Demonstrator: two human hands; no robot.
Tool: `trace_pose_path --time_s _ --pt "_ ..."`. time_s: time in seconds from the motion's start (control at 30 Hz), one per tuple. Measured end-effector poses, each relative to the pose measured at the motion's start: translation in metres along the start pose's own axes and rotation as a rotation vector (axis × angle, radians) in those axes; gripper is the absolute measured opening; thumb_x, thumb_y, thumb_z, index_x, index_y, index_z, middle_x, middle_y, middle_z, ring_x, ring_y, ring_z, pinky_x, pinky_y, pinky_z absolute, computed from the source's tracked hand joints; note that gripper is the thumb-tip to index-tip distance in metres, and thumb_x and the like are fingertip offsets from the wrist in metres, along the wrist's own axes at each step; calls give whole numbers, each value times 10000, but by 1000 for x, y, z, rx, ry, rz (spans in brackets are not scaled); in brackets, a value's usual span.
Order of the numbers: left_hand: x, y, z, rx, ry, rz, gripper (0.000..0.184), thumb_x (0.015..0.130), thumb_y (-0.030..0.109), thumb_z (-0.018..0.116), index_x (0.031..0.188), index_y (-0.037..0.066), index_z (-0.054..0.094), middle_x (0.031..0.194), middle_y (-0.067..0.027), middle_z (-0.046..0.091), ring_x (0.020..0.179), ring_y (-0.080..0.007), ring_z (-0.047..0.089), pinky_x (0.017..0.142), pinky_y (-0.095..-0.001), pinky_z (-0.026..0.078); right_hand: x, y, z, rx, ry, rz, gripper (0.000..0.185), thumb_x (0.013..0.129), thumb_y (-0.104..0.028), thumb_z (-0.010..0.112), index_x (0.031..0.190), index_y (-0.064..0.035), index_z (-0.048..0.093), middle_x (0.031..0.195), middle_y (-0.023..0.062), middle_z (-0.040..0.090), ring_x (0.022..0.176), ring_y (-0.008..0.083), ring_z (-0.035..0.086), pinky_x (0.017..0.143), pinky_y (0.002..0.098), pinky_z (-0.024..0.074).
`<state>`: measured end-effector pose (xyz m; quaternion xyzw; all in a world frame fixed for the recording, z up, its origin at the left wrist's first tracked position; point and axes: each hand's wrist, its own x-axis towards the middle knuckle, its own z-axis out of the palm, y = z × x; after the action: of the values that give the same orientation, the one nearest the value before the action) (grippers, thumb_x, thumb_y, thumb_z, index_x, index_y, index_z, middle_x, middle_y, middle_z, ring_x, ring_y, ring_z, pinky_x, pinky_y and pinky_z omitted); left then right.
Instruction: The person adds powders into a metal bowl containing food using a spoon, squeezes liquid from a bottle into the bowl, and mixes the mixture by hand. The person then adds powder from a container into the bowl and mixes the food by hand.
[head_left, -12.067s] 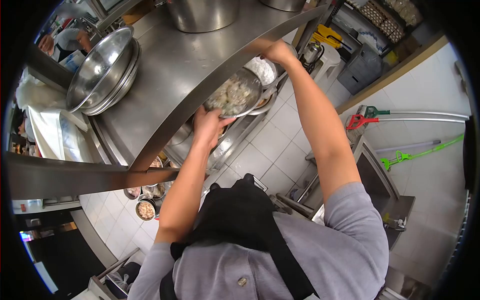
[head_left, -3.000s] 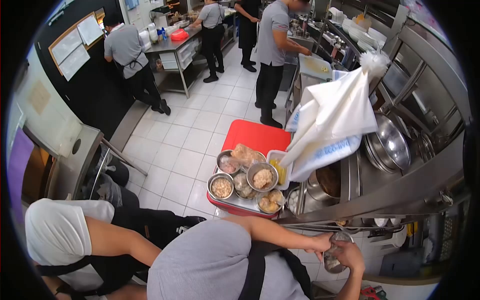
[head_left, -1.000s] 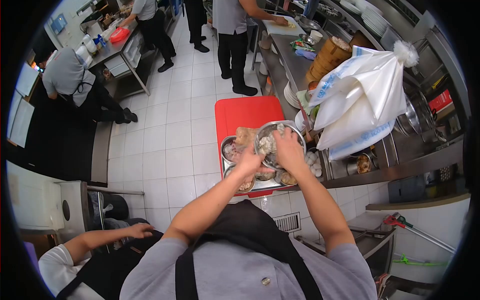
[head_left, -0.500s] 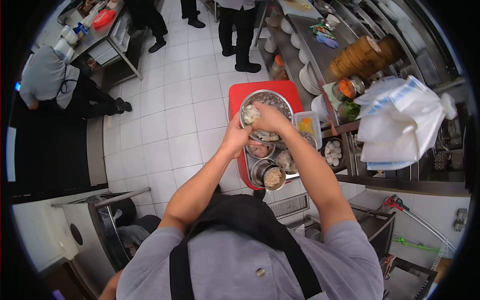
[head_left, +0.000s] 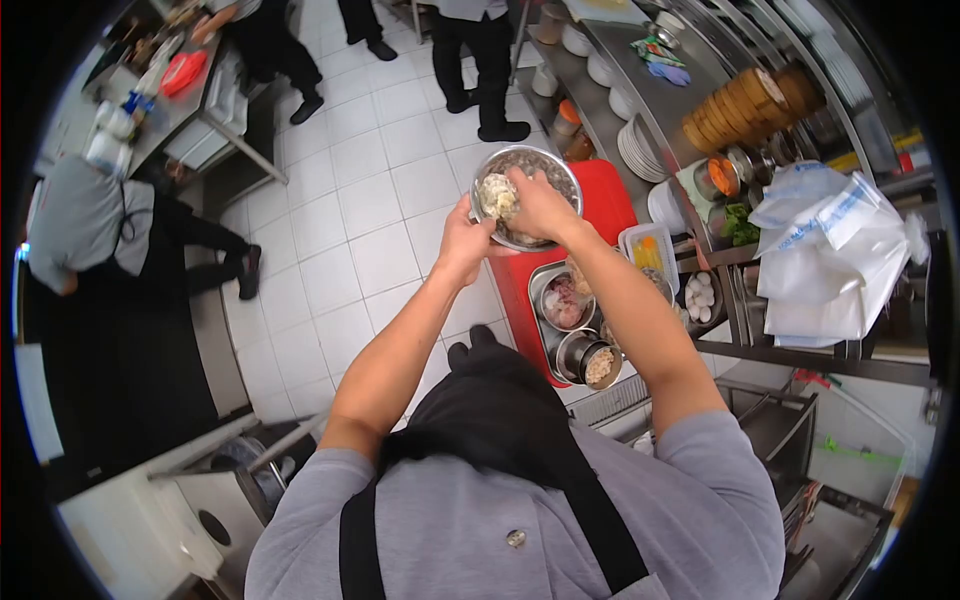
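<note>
A round metal bowl (head_left: 566,172) with grey, wet-looking contents is held in front of me. My left hand (head_left: 467,242) is closed on its near left rim, thumb on top and fingers partly hidden beneath. My right hand (head_left: 545,208) reaches into the bowl, its fingers curled against a lumpy, pale clump of food (head_left: 497,196); the fingertips are partly hidden. The bowl overlaps the far left edge of a red box-like stand (head_left: 608,195). On the stand, a metal tray (head_left: 548,352) carries a bowl of pinkish raw pieces (head_left: 566,302) and a metal container of pale chopped bits (head_left: 600,366).
A white basket (head_left: 640,236) with yellow contents and a bowl of white eggs (head_left: 700,297) stand right. Beyond are bamboo steamers (head_left: 735,110), stacked plates (head_left: 642,150) and a white plastic bag (head_left: 835,260). Several people stand or bend nearby, one at the left (head_left: 90,225).
My body and the bowl have shifted left relative to the red stand, uncovering more of the tray. The right hand has moved slightly over the clump. The left hand keeps its hold.
</note>
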<state>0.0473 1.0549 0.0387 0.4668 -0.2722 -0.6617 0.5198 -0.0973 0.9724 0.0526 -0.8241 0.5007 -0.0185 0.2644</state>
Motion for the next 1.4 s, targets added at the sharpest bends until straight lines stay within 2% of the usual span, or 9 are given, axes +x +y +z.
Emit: trace_pose_path --time_s 0.1,0.2,0.3,0.43,0.6,0.77,1.07,1.17,1.4 --pt "36 18 5 79 -36 -111 513 891 -84 386 1389 23 329 1146 -221 598 887 -315 699 685 -371 653 24 9 -17 -37 134 144 547 737 -65 681 1250 -102 494 1210 313 491 1135 495 547 941 517 483" --pt "80 35 15 70 -77 -153 514 889 -87 380 1390 13 322 1176 -221 580 914 -322 691 729 -388 648 54 24 -29 -187 464 -26 517 746 24 634 1228 -107 499 1150 259 499 1084 478 565 907 522 488" --pt "136 48 18 44 -153 -170 506 892 -87 374 1385 17 329 1210 -219 559 933 -328 685 756 -407 642 89 45 -50 -67 285 -98 493 760 28 618 1224 -91 501 1174 251 496 1114 466 553 933 502 479" --pt "197 70 21 16 -238 -186 481 900 -74 391 1369 17 340 1198 -211 569 926 -323 688 746 -407 641 131 55 -132 -80 -149 -74 675 743 -125 743 1370 -94 497 1239 233 553 1132 397 581 977 422 466" --pt "265 116 28 27 -219 -250 458 923 -64 391 1365 51 357 1183 -185 585 895 -302 695 732 -400 643 194 85 -171 349 -3 114 685 744 -270 795 1351 -78 542 1192 182 654 1128 329 614 978 390 473" --pt "348 136 29 178 -352 -126 479 927 -52 419 1375 101 347 1183 -163 589 897 -274 691 713 -388 646 284 128 -121 354 282 354 947 535 -417 869 1301 14 514 1227 303 599 1161 419 585 995 420 466" --pt "470 165 37 230 -522 -417 538 860 -95 420 1352 115 360 1211 -143 574 968 -298 673 752 -436 625 346 119 -175 -84 607 698 373 809 -5 558 1160 -127 589 1165 232 598 970 455 635 896 492 508" --pt "505 159 57 227 -643 -438 499 871 -77 423 1339 85 360 1183 -152 576 959 -295 669 762 -422 625 341 153 -193 -18 593 615 583 758 1 584 1320 -150 557 1207 228 614 1040 435 623 892 471 511" --pt "556 151 126 215 -787 -552 443 892 -57 436 1312 69 370 1174 -172 578 973 -296 670 774 -416 628 309 189 -277 339 334 613 452 839 -205 700 1283 -141 640 1228 158 655 1132 297 606 975 366 454"
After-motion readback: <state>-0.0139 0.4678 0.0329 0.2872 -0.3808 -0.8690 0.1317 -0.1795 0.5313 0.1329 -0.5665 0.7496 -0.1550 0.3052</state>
